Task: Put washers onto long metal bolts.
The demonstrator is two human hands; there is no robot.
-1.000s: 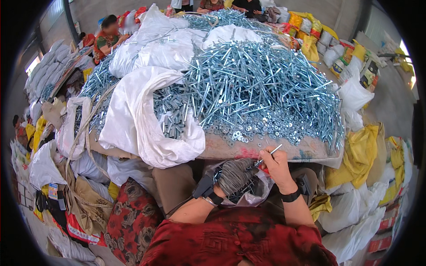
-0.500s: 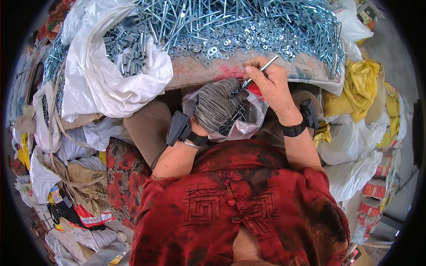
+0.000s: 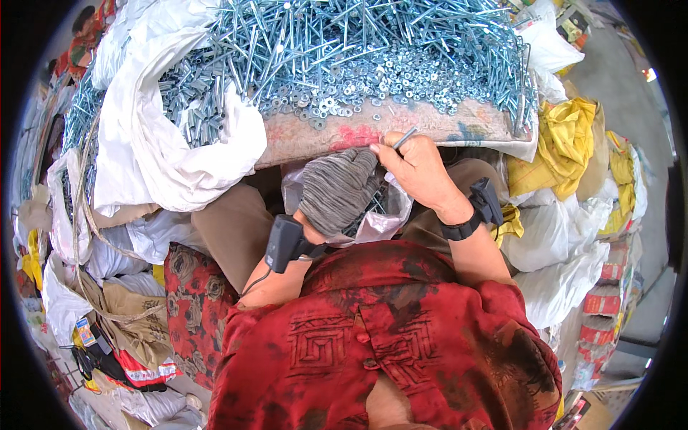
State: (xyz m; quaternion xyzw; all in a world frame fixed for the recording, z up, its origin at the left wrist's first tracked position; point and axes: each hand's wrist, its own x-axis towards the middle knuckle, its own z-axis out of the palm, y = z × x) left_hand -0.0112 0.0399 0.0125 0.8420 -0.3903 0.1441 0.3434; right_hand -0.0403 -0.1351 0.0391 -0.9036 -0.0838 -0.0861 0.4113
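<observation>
My left hand (image 3: 338, 188), in a grey striped knit glove, is curled over the near side of the work surface; its fingertips are hidden, so I cannot make out what they hold. Beside it, my bare right hand (image 3: 419, 170) pinches a slim metal rod (image 3: 405, 137) between thumb and fingers. One end of the rod points up and right; the rest is covered by the hand. Below both hands, a clear plastic bag (image 3: 387, 223) sits in my lap with dark metal pieces (image 3: 376, 203) inside.
Ahead, a stained cloth-covered surface (image 3: 308, 140) bears heaped metal rods (image 3: 337, 36) and loose washers (image 3: 358, 97). An open white sack (image 3: 154, 168) with short metal tubes (image 3: 204, 115) stands at left. Yellow sacks (image 3: 559, 150) and white bags (image 3: 559, 229) lie at right.
The rod has shifted in my right hand: less of it shows and it no longer spans visibly toward the glove. My right hand is lower and nearer the left. The whole view has shifted slightly.
</observation>
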